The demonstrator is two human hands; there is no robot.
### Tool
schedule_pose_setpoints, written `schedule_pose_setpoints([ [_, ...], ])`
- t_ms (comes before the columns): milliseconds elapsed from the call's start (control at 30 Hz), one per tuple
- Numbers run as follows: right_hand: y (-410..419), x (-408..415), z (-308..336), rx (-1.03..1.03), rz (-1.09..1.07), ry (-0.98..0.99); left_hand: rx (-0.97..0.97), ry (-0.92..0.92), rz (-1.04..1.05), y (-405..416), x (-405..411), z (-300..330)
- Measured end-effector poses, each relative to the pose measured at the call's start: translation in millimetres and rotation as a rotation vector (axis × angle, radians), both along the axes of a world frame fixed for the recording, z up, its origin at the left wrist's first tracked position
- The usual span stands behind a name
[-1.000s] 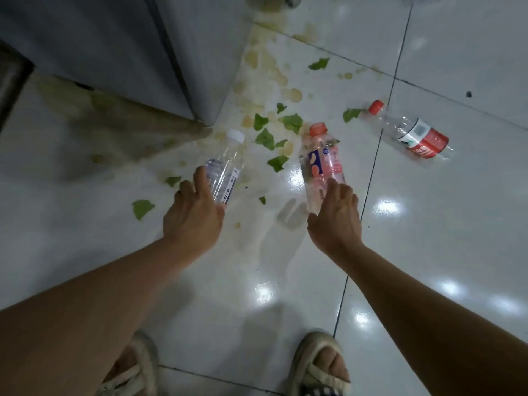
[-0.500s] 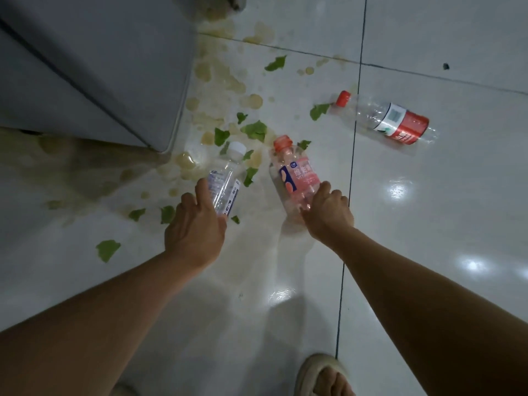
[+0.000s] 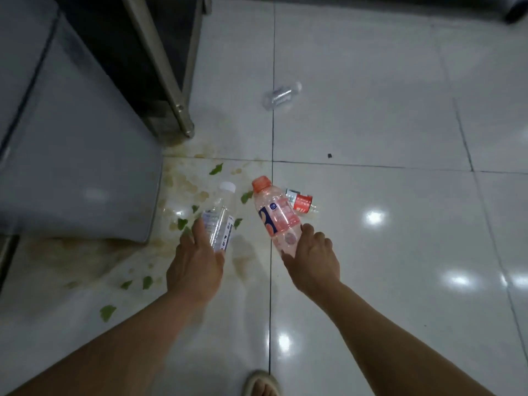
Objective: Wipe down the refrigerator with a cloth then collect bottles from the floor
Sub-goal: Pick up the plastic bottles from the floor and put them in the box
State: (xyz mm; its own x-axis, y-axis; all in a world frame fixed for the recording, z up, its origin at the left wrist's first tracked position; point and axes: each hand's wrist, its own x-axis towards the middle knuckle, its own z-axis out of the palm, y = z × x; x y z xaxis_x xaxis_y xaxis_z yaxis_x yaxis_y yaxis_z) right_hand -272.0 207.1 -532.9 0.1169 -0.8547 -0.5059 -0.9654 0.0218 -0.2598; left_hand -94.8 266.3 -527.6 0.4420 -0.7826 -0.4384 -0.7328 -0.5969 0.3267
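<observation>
Left hand (image 3: 195,265) grips a clear white-capped bottle (image 3: 220,217) near the grey refrigerator's corner (image 3: 85,172); right hand (image 3: 313,262) holds a pink orange-capped bottle (image 3: 275,215); glossy tile floor (image 3: 400,224) lies open rightward.

No wording can be read — the labels on the clear bottle (image 3: 219,224), pink bottle (image 3: 278,217) and red-labelled bottle (image 3: 300,202) are too blurred.

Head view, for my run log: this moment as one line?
left hand: grips clear bottle | right hand: grips pink bottle | floor: red-label bottle, far clear bottle
</observation>
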Motion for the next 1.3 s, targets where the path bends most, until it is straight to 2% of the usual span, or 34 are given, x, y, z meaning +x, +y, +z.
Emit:
schedule_pose_setpoints([
  [233, -77.9, -77.8, 117.4, -0.072, -0.033, 0.036, -0.088, 0.017, -0.009, -90.2, -65.4, 106.4],
  [367, -134.9, -109.3, 154.6, -0.096, -0.069, 0.083, -0.109, 0.057, 0.006, -140.2, -86.9, 134.1],
  [500, -196.4, -123.0, 165.9, -0.087, -0.084, 0.107, -0.104, 0.054, 0.050, -199.1, -92.4, 141.9],
  [733, -323.3, -121.1, 139.0, -0.004, -0.115, 0.099, -0.033, 0.086, 0.163, -309.3, -90.4, 113.8],
  [1067, -488.1, -86.8, 88.4, 0.065, 0.076, 0.120, 0.013, 0.078, 0.291, -420.3, -87.2, 54.4],
  [1300, -617.2, -57.2, 14.9, 0.101, 0.292, 0.134, 0.068, 0.172, 0.515, -503.1, -117.9, -17.6],
])
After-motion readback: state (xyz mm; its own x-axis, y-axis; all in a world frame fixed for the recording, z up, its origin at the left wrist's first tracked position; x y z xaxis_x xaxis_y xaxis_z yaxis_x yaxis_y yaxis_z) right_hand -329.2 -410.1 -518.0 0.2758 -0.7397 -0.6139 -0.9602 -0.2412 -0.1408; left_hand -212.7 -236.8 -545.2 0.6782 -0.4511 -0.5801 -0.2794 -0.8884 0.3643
